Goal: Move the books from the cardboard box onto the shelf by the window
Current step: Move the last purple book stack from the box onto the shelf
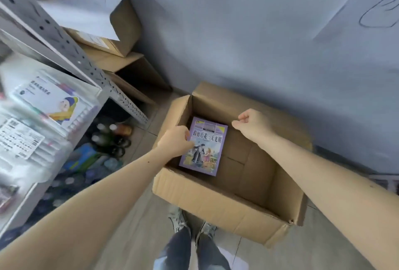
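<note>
Currently, the left hand (174, 140) pinches one edge of the purple book (205, 151), likely to lift it from the cardboard box (216, 205); the right hand (250, 123) hovers curled, empty.

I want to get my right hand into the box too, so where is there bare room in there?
The box floor right of the book is bare, from the book's right edge to the right wall. The left side is tight: the left hand grips the book close to the left wall.

Soft daylight, blurred fisheye edges
</note>
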A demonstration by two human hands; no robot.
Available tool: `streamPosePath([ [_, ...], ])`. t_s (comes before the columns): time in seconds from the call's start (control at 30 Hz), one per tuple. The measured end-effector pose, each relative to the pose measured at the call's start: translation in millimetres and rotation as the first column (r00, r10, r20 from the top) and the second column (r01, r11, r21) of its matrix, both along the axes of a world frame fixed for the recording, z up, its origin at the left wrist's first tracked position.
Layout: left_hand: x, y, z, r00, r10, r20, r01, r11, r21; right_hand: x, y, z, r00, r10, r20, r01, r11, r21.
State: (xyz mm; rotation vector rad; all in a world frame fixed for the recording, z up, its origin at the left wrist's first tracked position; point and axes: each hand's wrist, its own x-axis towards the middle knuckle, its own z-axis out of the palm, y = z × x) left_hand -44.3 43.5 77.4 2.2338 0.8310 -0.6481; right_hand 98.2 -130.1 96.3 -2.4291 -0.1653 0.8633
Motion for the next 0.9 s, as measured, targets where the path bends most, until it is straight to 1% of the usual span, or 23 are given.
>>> streamPosePath([
  [0.13,6,-3,-90,0.992,0.032,-0.118,-0.035,0.999,-0.028,8,1,-93,0.994,-0.057,-0.093,0.055,0.998,-0.032],
  [0.3,18,-5,-187,0.965,0.108,-0.241,-0.130,0.989,-0.076,10,7,-204,0.971,-0.136,-0.197,0.116,0.988,-0.106],
  [0.37,21,-5,-218,0.943,0.150,-0.298,-0.180,0.981,-0.078,7,10,-239,0.959,-0.164,-0.232,0.137,0.982,-0.126],
  [0.47,26,-4,-260,0.928,0.174,-0.331,-0.210,0.975,-0.076,6,14,-283,0.932,-0.211,-0.296,0.186,0.976,-0.110],
  [0.6,28,-3,-291,0.905,0.209,-0.370,-0.244,0.969,-0.049,5,19,-317,0.877,-0.321,-0.358,0.339,0.941,-0.014],
  [0.67,31,-5,-298,0.894,0.227,-0.386,-0.255,0.967,-0.024,4,22,-324,0.837,-0.383,-0.390,0.422,0.907,0.015],
  [0.73,33,-5,-302,0.880,0.267,-0.392,-0.302,0.953,-0.029,5,24,-327,0.794,-0.427,-0.433,0.487,0.873,0.031],
  [0.8,34,-4,-304,0.874,0.284,-0.393,-0.337,0.939,-0.072,7,24,-327,0.764,-0.440,-0.471,0.511,0.859,0.027],
  [0.9,30,-3,-301,0.884,0.274,-0.379,-0.355,0.921,-0.162,10,22,-324,0.762,-0.429,-0.485,0.492,0.871,0.004],
])
